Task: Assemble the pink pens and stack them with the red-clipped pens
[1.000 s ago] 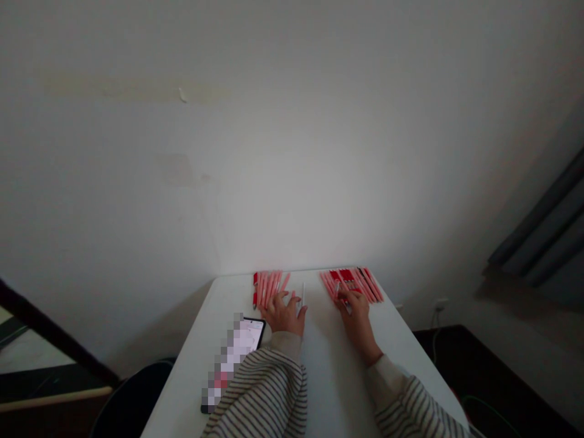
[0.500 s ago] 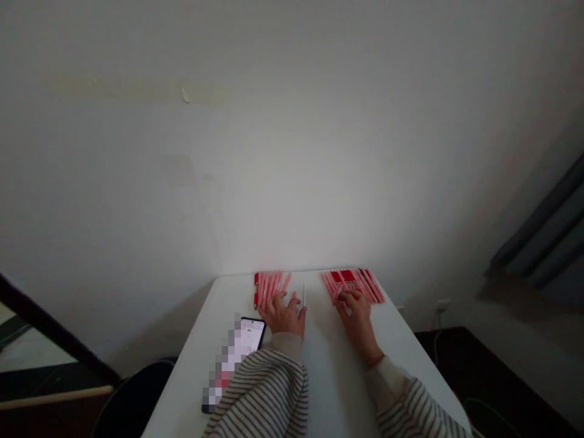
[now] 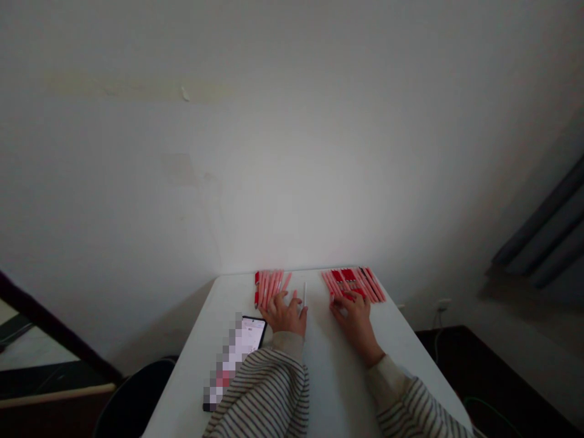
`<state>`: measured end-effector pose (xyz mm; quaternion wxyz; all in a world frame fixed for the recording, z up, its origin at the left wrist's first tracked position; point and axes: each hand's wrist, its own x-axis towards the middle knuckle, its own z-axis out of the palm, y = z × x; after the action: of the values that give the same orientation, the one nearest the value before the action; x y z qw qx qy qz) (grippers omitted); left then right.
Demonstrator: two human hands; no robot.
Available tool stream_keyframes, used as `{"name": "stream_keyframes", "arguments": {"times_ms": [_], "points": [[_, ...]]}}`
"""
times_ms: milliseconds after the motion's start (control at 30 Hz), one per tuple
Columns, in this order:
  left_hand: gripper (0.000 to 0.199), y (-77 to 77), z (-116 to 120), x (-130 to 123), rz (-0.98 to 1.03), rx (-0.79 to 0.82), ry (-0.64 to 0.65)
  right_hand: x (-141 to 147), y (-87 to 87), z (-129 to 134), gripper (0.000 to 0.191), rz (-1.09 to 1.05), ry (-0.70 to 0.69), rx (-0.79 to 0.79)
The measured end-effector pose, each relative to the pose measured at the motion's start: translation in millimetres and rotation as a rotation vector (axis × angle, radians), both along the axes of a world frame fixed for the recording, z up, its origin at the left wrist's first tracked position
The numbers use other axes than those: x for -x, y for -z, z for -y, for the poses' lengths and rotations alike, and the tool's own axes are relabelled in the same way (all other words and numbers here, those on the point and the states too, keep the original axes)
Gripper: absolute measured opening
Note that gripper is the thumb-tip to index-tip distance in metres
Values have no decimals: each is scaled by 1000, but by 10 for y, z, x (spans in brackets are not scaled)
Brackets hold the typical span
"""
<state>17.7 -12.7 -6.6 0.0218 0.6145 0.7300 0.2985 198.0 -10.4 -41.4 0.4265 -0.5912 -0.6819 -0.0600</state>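
Note:
Several pink sticks (image 3: 270, 286) lie side by side at the back left of the white table (image 3: 326, 377), with red pieces along their left edge. My left hand (image 3: 285, 313) rests at their near end with its fingers spread, over a short pink stick. A thin white stick (image 3: 305, 293) lies just right of it. At the back right, another row of pink sticks (image 3: 371, 285) has red pieces among them. My right hand (image 3: 353, 311) is at the near left corner of this row, thumb and forefinger pinched on a small pinkish piece, partly hidden.
A phone (image 3: 246, 340) with a lit screen lies left of my left forearm. The wall (image 3: 292, 152) rises directly behind the table. A dark round object (image 3: 137, 395) stands beside the table's left edge.
My right thumb and forefinger have shifted slightly left and down, and the tilted pinkish stick at their tips no longer sticks up over the row. My left hand has hardly moved.

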Motion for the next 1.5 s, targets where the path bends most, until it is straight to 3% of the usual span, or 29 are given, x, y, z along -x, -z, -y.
{"name": "stream_keyframes", "arguments": {"times_ms": [333,600,867,1233,1500], "points": [[18,-27,12,-5,-32,-3,-10,-38,-5,-24,24,-133,-27,-59],[18,-37,22,-11,-44,-14,-6,-10,32,-26,20,-7,-31,13],[17,-40,17,-9,-54,-5,-3,-58,18,-23,26,-139,-58,-20],[19,13,-4,-2,-36,-10,14,-19,59,-40,35,-133,-124,17],[18,-15,14,-10,-48,-6,3,-39,22,-24,24,-228,-197,78]]}}
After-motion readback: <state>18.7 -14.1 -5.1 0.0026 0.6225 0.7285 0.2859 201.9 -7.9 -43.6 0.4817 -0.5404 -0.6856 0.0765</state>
